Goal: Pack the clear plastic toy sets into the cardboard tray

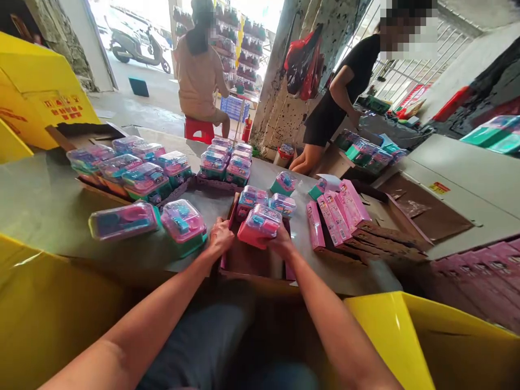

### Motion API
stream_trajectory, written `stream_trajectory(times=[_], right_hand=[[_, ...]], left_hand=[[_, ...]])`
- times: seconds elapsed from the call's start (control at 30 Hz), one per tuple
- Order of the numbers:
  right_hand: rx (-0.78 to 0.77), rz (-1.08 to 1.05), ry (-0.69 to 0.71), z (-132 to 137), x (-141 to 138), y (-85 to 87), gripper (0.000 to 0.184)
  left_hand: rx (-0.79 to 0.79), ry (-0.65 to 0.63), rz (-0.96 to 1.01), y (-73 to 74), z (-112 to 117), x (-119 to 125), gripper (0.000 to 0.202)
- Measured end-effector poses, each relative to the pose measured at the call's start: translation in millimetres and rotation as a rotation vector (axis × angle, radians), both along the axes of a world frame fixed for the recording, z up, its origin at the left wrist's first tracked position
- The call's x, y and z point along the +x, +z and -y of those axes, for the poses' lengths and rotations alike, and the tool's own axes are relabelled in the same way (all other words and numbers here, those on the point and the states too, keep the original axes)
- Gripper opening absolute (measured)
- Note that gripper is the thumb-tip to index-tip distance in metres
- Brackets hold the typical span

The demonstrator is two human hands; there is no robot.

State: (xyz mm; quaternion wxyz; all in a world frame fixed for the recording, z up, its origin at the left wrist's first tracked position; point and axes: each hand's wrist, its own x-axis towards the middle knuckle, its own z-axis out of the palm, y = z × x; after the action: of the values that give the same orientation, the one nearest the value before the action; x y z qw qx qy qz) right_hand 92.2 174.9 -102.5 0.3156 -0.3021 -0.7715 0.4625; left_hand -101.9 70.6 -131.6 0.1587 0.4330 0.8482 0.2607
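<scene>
In my right hand [281, 244] is a pink plastic case [260, 225] with a clear lid and small pink and blue pieces inside. It is above an open cardboard tray [252, 265], in front of two similar cases, one of them [283, 205] at the right. My left hand [221, 236] has its fingers curled at the left wall of this tray. To its left is a green-based case [184, 225] with a pink inside. Farther left, another clear-lidded case [124, 221] lies lengthwise on the table.
Filled trays of cases [146, 181] stand at the back left and back centre. Pink printed cartons [335, 216] lean together at the right. Yellow boxes [390, 336] flank me. One person [199, 70] sits ahead; another [345, 92] bends over cases at the right.
</scene>
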Motion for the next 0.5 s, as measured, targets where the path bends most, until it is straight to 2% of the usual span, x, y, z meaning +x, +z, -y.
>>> stream_trajectory(times=[0.13,0.3,0.4,0.5], right_hand=[[0.057,0.003,0.070,-5,-25,-19.5,0.082],[0.134,-0.017,0.048,-5,-30,-28.5,0.082],[0.135,-0.061,0.031,0,-29,-33.6,0.083],[0.107,-0.079,0.039,5,-33,-31.4,0.090]], left_hand=[[0.046,-0.039,0.021,-4.0,3,-5,0.026],[0.100,-0.102,0.023,-6.8,13,-6,0.033],[0.177,-0.159,0.004,-8.6,19,-1,0.044],[0.223,-0.194,-0.021,-10.0,20,2,0.060]])
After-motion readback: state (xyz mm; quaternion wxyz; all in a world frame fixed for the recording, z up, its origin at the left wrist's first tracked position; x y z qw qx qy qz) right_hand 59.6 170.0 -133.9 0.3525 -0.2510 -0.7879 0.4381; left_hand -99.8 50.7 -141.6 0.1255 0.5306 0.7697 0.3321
